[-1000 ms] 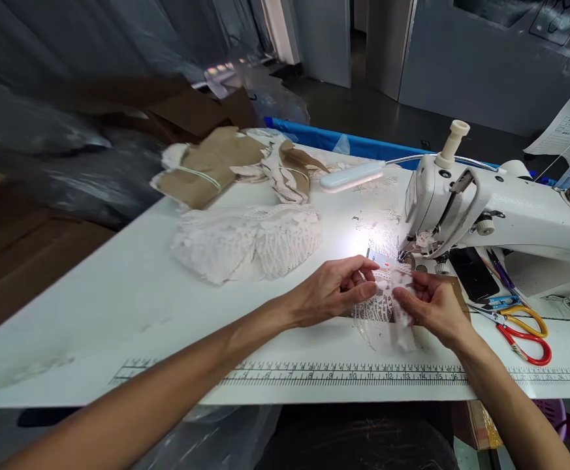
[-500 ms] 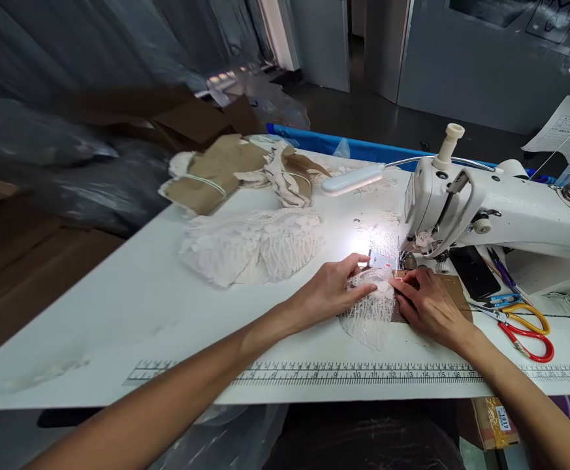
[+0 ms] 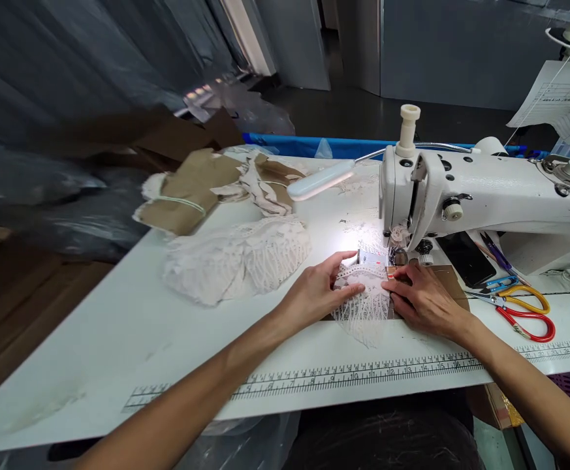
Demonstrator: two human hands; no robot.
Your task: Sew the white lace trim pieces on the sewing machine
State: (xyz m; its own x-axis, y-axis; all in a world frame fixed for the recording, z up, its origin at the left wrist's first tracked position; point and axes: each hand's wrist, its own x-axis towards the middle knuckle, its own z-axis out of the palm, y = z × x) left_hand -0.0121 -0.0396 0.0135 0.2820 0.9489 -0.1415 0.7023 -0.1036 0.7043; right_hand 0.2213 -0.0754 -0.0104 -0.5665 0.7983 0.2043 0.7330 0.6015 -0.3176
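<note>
A white lace piece (image 3: 363,312) lies flat on the white table (image 3: 132,339) just in front of the sewing machine (image 3: 461,196). My left hand (image 3: 316,290) presses on its left edge with fingers spread. My right hand (image 3: 424,299) presses its right edge, fingertips close to the presser foot (image 3: 393,254). The lace's far edge reaches the lit needle area.
A pile of white lace pieces (image 3: 236,258) and brown paper bundles (image 3: 191,189) lie at the left back. Red and yellow scissors (image 3: 524,313), a phone (image 3: 465,258) and a lamp (image 3: 321,181) stand by the machine. A printed ruler (image 3: 363,375) runs along the table's front edge.
Both hands have laid the lace flat on the table and slid it up toward the presser foot. The view has shifted right and closer to the machine.
</note>
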